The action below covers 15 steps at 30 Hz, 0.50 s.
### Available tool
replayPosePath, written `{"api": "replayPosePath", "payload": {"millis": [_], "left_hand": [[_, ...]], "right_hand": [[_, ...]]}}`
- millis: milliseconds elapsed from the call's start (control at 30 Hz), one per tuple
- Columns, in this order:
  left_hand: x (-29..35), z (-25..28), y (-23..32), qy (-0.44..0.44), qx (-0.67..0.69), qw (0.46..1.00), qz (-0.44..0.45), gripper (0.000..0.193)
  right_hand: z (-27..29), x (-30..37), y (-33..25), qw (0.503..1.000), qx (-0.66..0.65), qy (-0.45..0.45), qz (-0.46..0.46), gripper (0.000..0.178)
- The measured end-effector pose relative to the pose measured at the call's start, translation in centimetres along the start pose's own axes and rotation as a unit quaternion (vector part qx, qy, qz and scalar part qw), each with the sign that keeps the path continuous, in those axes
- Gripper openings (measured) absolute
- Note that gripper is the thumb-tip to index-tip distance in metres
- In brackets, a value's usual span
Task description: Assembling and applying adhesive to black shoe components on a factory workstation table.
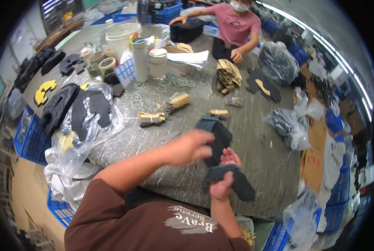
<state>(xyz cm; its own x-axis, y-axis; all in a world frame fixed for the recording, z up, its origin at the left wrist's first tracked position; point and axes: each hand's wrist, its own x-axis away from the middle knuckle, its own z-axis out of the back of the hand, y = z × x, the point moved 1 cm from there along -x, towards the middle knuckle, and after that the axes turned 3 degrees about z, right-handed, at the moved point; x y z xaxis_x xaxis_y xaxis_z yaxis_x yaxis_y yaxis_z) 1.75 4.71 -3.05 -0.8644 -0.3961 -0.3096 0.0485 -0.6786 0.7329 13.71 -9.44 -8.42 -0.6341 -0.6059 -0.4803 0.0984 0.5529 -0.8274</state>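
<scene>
My right hand (221, 184) is closed around a dark grey-black cut piece of sheet material (242, 186), thumb on top, near the front of the table. The piece seems to be more than one layer, but I cannot count them. Just beyond it lies a stack of similar dark cut pieces (221, 140) with a blue-grey end. My left hand (189, 146) hovers at the left edge of that stack, its fingers smeared by motion. Farther off lie small banded bundles of tan and dark strips (178, 101), and another banded bundle (151, 118) sits nearer my left arm.
Loose rubber bands (136, 101), a grey-white flask (139, 60), a jar (157, 65) and a white bucket (124, 37) stand across the table (275, 167). Black cut pieces (90, 109) lie on plastic at left. Opposite, a masked person (236, 25) touches a black stack (187, 31). Plastic bags (289, 125) line the right.
</scene>
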Motion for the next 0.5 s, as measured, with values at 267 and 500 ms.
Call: {"api": "replayPosePath", "payload": {"millis": [267, 500], "left_hand": [[4.5, -2.1, -1.8, -0.077, 0.306, 0.925, 0.211, 0.031], [3.6, -3.8, -4.5, -0.02, -0.254, 0.96, 0.117, 0.054]], "right_hand": [[3.5, 2.3, 0.0, 0.966, 0.153, -0.18, -0.106, 0.092], [11.0, 4.2, -3.9, 0.845, 0.491, -0.122, -0.175, 0.044]]}}
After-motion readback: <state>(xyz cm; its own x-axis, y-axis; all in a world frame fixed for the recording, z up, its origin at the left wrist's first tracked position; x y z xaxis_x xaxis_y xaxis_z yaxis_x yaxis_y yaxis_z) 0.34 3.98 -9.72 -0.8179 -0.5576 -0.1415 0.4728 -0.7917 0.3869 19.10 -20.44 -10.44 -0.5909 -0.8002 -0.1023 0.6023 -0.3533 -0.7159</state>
